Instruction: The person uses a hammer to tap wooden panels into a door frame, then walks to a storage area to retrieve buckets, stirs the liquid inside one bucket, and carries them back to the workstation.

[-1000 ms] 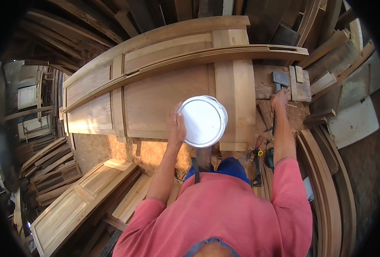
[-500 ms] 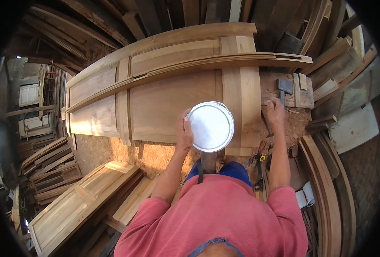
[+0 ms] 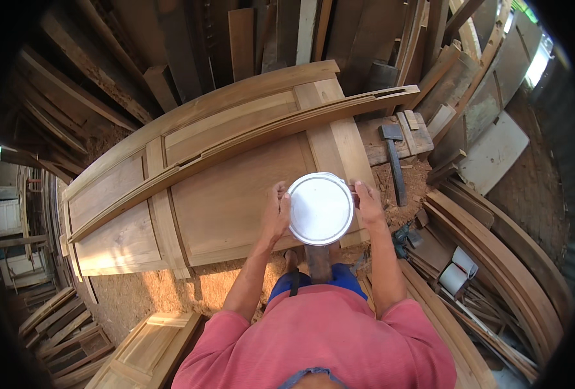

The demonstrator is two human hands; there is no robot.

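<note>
A round white bucket with a white lid (image 3: 320,208) is held in front of me, above the near edge of a big wooden door panel (image 3: 222,188). My left hand (image 3: 276,211) grips its left side. My right hand (image 3: 367,201) is closed against its right side, by the thin wire handle. A hammer (image 3: 394,159) lies on a small board to the right of the door, beyond my right hand. My pink shirt and blue trousers fill the lower middle.
A long curved wooden strip (image 3: 248,146) lies across the door. Planks (image 3: 268,32) lean at the back. Curved frame pieces (image 3: 508,266) and a roll of white paper (image 3: 457,272) lie at the right. Another door panel (image 3: 151,340) rests at lower left on sawdust.
My right hand left the board near the hammer and came to the bucket's right side. The bucket shifted a little to the right, now held with both hands.
</note>
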